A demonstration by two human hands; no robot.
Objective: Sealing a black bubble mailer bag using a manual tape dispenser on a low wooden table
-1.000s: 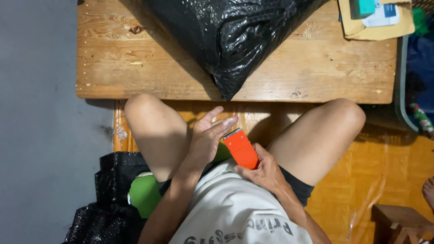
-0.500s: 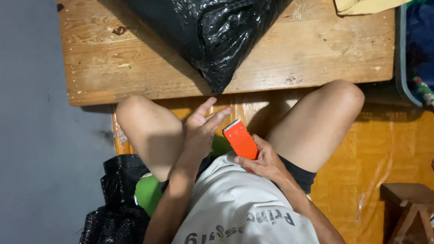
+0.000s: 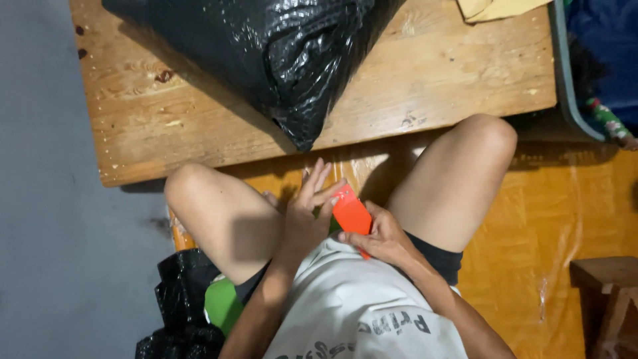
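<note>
I sit with both knees apart and hold an orange hair trimmer [image 3: 351, 215] over my lap. My right hand [image 3: 379, 238] grips its lower body. My left hand [image 3: 307, 213] is beside it with fingers spread, and its fingertips touch the trimmer's blade end, which they partly hide. A green object [image 3: 222, 304] lies under my left thigh, next to a black plastic bag [image 3: 178, 304].
A low wooden table [image 3: 438, 86] stands just beyond my knees, with a big black plastic bag [image 3: 266, 46] on it and a tan envelope [image 3: 495, 8] at its far right corner. A wooden stool [image 3: 608, 296] is at the lower right, and grey floor at the left.
My left fingers have moved right onto the trimmer's blade end. The trimmer has tilted slightly. The view has swung, so the table appears lower and rotated.
</note>
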